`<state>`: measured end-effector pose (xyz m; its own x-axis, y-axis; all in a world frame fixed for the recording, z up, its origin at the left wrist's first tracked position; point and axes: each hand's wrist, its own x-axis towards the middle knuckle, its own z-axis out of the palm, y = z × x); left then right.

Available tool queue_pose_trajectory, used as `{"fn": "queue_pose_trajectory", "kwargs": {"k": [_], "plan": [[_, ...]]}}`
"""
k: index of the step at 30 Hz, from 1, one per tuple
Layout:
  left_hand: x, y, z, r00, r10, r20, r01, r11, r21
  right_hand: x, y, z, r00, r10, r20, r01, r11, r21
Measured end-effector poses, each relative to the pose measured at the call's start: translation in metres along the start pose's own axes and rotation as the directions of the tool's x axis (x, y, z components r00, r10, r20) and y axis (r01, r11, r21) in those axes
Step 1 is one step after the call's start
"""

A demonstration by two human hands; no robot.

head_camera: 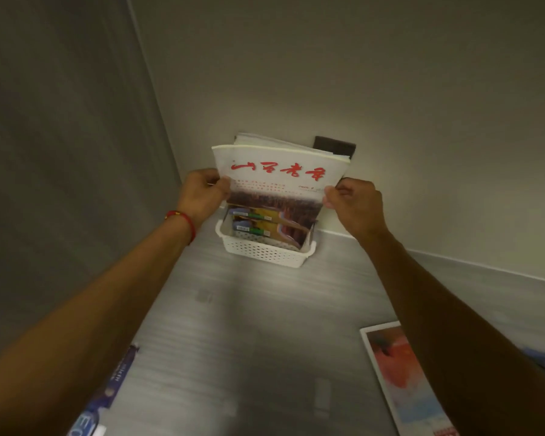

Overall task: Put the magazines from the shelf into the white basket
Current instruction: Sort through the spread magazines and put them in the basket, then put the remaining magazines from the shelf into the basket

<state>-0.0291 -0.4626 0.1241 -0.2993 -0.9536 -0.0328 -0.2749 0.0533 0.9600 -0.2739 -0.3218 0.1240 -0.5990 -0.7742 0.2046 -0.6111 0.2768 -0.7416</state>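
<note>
A white perforated basket stands on the grey floor against the wall. Several magazines stand upright in it. The front magazine has a white cover with red characters and a reddish landscape photo; its lower edge sits inside the basket. My left hand pinches its left edge and my right hand pinches its right edge. Lower covers of other magazines show in the basket below it. More white pages rise behind the front one.
Another magazine with a red and blue cover lies flat on the floor at lower right, partly under my right forearm. A blue printed item lies at lower left. A dark wall plate sits behind the basket. A grey door panel runs along the left.
</note>
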Motion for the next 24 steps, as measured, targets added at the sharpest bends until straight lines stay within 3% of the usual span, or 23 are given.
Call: {"fn": "queue_pose_trajectory", "kwargs": {"k": [4, 11, 16, 20, 22, 24], "plan": [[0.02, -0.031, 0.013, 0.993, -0.121, 0.0, 0.12, 0.985, -0.12, 0.007, 0.016, 0.026, 1.0, 0.029, 0.006, -0.028, 0.999, -0.037], [0.038, -0.066, 0.032, 0.989, -0.148, 0.0, 0.146, 0.978, -0.15, 0.005, 0.039, 0.062, 0.983, 0.17, 0.066, -0.16, 0.979, -0.126], [0.05, -0.072, 0.044, 0.982, -0.172, -0.075, 0.163, 0.981, -0.108, 0.003, 0.037, 0.069, 0.966, 0.232, 0.117, -0.241, 0.968, 0.074], [0.051, -0.071, 0.05, 0.983, -0.179, -0.038, 0.176, 0.981, -0.076, -0.011, 0.045, 0.06, 0.91, 0.355, 0.216, -0.411, 0.847, 0.337], [0.04, -0.069, 0.049, 0.979, -0.2, -0.045, 0.196, 0.978, -0.07, -0.028, 0.058, 0.045, 0.91, 0.344, 0.23, -0.408, 0.84, 0.357], [0.015, -0.067, 0.05, 0.983, -0.134, -0.127, 0.143, 0.988, 0.064, -0.053, 0.077, 0.024, 0.932, 0.299, 0.207, -0.351, 0.887, 0.3]]}}
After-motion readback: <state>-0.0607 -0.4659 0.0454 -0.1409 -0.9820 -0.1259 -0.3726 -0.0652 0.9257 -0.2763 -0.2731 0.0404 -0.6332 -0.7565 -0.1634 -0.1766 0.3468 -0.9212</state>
